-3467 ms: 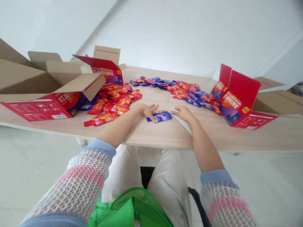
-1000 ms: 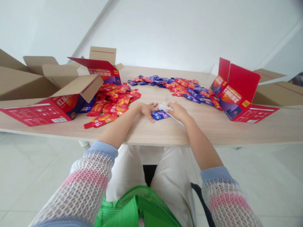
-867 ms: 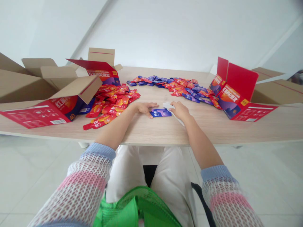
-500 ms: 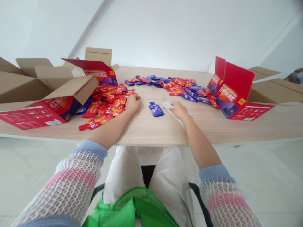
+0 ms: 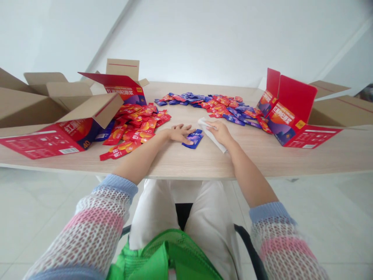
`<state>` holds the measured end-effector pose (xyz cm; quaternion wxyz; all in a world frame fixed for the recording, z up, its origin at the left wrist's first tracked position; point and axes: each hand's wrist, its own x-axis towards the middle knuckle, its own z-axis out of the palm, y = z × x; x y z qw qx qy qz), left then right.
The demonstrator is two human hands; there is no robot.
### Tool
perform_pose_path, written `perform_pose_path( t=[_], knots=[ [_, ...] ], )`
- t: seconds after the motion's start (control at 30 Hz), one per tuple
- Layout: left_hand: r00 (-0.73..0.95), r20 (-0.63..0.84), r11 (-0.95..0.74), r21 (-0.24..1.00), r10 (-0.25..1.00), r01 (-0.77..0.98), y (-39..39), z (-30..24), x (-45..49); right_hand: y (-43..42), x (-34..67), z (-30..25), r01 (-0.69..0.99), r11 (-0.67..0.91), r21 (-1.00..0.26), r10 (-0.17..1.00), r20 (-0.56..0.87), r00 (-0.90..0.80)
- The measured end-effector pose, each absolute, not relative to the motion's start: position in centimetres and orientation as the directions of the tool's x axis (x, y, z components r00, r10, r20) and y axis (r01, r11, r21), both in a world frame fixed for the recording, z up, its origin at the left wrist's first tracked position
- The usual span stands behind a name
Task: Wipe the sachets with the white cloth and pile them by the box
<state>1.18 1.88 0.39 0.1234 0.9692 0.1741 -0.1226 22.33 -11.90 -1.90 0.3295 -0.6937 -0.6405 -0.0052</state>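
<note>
A single purple-blue sachet point(image 5: 194, 140) lies flat on the table in front of me. My left hand point(image 5: 180, 134) is spread over its left side, with the thumb and fingertips at the sachet and nothing gripped. Just right of the sachet, my right hand point(image 5: 219, 132) pinches a white cloth or folded tissue point(image 5: 217, 141), which trails toward me on the tabletop. Beside my left forearm lies a heap of red sachets point(image 5: 140, 126) with orange pictures on them.
Mixed red and purple sachets point(image 5: 189, 99) form a curved band across the back of the table point(image 5: 186, 165). Open red cartons stand on both sides: a large carton point(image 5: 43, 144) at left, another carton point(image 5: 124, 91) behind it, and a carton point(image 5: 309, 134) at right.
My left hand has moved right from beside the red heap and opened over the purple-blue sachet. My right hand keeps the white cloth and has shifted slightly.
</note>
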Motion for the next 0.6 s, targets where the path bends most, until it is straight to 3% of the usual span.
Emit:
perform_pose_path(
  t=[0.13, 0.23, 0.37, 0.6],
  knots=[
    [0.896, -0.371, -0.92, 0.203, 0.245, 0.336, 3.4, 0.7, 1.3, -12.0, 19.4, -1.8, 0.895, 0.237, -0.378, 0.946, 0.297, -0.125],
    [0.887, -0.399, -0.923, 0.194, 0.234, 0.331, 3.9, 0.5, 1.8, -12.1, 18.0, -1.8, 0.906, 0.28, -0.319, 0.954, 0.203, -0.223],
    [0.888, -0.411, -0.925, 0.213, 0.207, 0.314, 4.1, 0.3, 2.3, -12.5, 18.8, -1.4, 0.95, 0.207, -0.233, 0.968, 0.192, -0.164],
    [0.898, -0.378, -0.893, 0.288, 0.226, 0.346, 3.9, 0.6, 1.9, -12.6, 21.7, -1.2, 0.991, -0.09, -0.1, 0.981, 0.161, 0.105]
  ],
)
